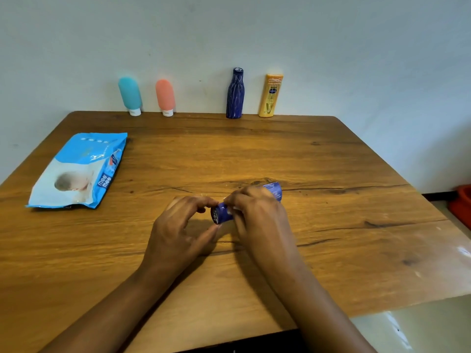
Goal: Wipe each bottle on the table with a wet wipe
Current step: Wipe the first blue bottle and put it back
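Observation:
A dark blue bottle (pixel 222 213) lies on its side near the middle of the wooden table (pixel 331 225), cap end toward me. My left hand (pixel 178 230) pinches the cap end between thumb and fingers. My right hand (pixel 257 215) is wrapped over the bottle's body, and a bit of white wipe shows under its fingers. Along the far edge by the wall stand a teal tube (pixel 130 95), a pink tube (pixel 165 97), another dark blue bottle (pixel 235 94) and a yellow lotion bottle (pixel 271 96).
A blue and white pack of wet wipes (pixel 81 171) lies flat at the table's left side. Part of a red object (pixel 462 207) sits on the floor past the right edge. A pale wall runs behind the table.

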The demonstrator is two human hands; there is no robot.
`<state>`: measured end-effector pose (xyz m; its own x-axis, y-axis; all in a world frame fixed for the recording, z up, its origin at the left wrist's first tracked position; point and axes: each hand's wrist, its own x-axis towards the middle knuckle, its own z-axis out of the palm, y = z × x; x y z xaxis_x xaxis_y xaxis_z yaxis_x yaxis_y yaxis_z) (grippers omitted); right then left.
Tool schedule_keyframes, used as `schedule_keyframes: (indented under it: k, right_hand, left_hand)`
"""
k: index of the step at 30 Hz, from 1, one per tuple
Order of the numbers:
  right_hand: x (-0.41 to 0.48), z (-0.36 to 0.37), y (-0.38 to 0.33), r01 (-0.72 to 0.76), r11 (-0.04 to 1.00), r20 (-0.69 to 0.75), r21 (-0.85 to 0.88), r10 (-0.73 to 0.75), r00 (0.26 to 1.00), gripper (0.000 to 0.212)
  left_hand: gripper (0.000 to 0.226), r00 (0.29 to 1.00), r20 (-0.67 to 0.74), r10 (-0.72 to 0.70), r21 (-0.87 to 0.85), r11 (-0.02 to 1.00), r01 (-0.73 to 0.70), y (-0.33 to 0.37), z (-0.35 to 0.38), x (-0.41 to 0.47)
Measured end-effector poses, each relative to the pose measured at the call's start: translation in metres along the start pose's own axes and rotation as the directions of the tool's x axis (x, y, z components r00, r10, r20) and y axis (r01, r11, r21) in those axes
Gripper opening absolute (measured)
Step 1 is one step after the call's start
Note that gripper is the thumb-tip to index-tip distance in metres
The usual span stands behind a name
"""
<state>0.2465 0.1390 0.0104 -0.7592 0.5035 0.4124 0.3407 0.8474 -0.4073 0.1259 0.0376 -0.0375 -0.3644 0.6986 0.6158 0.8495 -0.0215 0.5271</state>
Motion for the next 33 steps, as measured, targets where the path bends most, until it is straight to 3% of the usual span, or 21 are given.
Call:
schedule_keyframes:
  k: [10,14,19,23,29,33]
  right_hand:
    - [-0.011,0.0,-0.009,0.047,0.999,0.04,0.004,-0.048,0.998,0.022]
    - [-0.013,0.002,0.006,-0.057,0.998,-0.057,0.027,0.059,0.997,0.02]
    - [-0.027,0.015,0.0,0.057,0.996,-0.034,0.069,-0.054,0.998,0.025]
    - [-0.027,0.02,0.011,-0.038,0.999,-0.106,0.037,0.042,0.993,0.035]
    - [-0.031,0.028,0.017,0.062,0.998,-0.018,0.02,-0.062,0.998,0.037]
    - [-0.025,0.02,0.049,-0.068,0.997,-0.051,-0.039,0.066,0.997,0.034]
  left_hand:
    - [0.047,1.0,0.014,0.004,-0.03,1.0,-0.004,0.0,-0.001,-0.001]
    - [0.041,0.998,0.056,0.011,-0.003,1.0,-0.011,-0.001,-0.001,0.0]
    - [0.035,0.998,0.066,0.009,-0.019,1.0,-0.008,-0.003,-0.003,0.002]
    - [0.044,0.995,0.077,-0.06,0.001,0.998,0.061,0.0,-0.002,0.003]
    - [0.045,0.977,0.099,-0.188,-0.065,0.979,0.195,0.005,-0.001,0.002]
    - [0.042,0.95,0.141,-0.278,0.013,0.96,0.279,0.002,0.001,0.001]
